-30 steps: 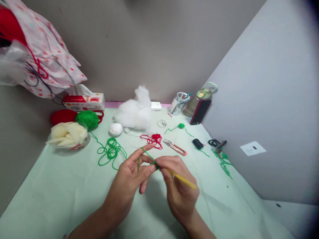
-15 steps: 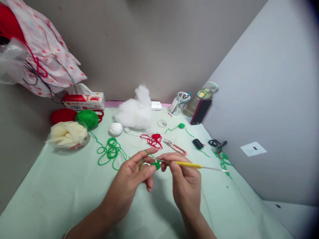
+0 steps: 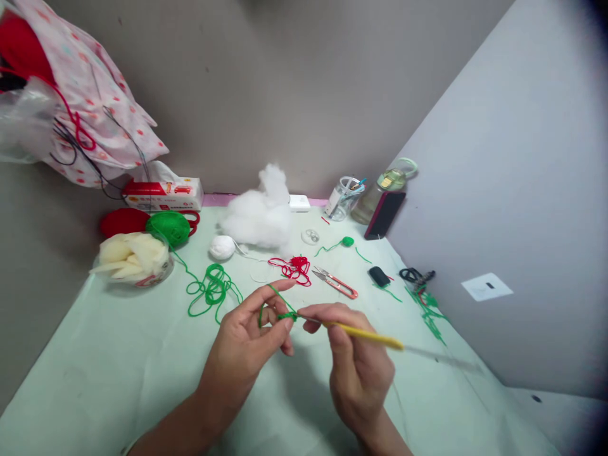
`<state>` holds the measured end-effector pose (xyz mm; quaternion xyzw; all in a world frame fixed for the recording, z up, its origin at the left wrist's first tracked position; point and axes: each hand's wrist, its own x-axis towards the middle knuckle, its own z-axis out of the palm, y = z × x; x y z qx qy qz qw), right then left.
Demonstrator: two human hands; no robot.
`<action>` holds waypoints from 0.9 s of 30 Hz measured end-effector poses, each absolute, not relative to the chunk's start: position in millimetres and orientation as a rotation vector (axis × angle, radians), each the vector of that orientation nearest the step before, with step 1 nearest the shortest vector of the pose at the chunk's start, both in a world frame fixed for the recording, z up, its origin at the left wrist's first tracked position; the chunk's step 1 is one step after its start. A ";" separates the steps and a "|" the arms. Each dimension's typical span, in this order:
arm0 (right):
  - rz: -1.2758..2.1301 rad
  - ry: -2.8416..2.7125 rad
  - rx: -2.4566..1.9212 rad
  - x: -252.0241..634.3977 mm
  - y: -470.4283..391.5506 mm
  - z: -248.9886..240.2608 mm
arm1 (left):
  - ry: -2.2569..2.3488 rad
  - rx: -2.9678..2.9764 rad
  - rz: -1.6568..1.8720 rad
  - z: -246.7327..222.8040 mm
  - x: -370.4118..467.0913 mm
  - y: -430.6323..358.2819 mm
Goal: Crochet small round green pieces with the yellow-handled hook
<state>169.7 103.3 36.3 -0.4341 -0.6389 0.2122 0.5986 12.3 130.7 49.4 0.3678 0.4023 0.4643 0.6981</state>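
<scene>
Right fingers [image 3: 326, 315] pinch the yellow hook [image 3: 365, 334], slanting down-right; left fingers [image 3: 288, 320] apparently pinch green stitches [image 3: 287, 315].

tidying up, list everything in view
hanging cloth: 1, pink, left
tissue box: 1, red-white, left
yarn balls: 2 green, 1 white, table
bundles: 2, red, left
tub: 1, clear, left
stuffing: 1, white, back
case: 1, white, back
pen jar: 1, clear, back
bottle: 1, greenish, back
phone: 1, dark, back
snips: 1, orange, centre
loose yarn: several, green, red, table
lump: 1, black, right
cable: 1, black, right
hook: 1, yellow, centre
worked yarn: 1, green, centre
left hand: 1, front
right hand: 1, front
</scene>
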 end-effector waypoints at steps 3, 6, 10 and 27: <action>0.152 -1.758 -1.003 168.5 101.2 28.6 | 0.910 0.780 1.051 50.7 17.7 128.7; -0.072 -1.832 -1.047 168.6 103.1 24.8 | 0.805 0.594 0.933 52.9 19.0 130.5; 0.388 -1.426 -1.037 169.4 108.7 32.6 | 0.737 0.457 0.861 55.1 12.9 138.3; 0.599 -1.286 -1.015 174.0 113.7 34.0 | 0.705 0.392 0.883 52.4 11.5 139.8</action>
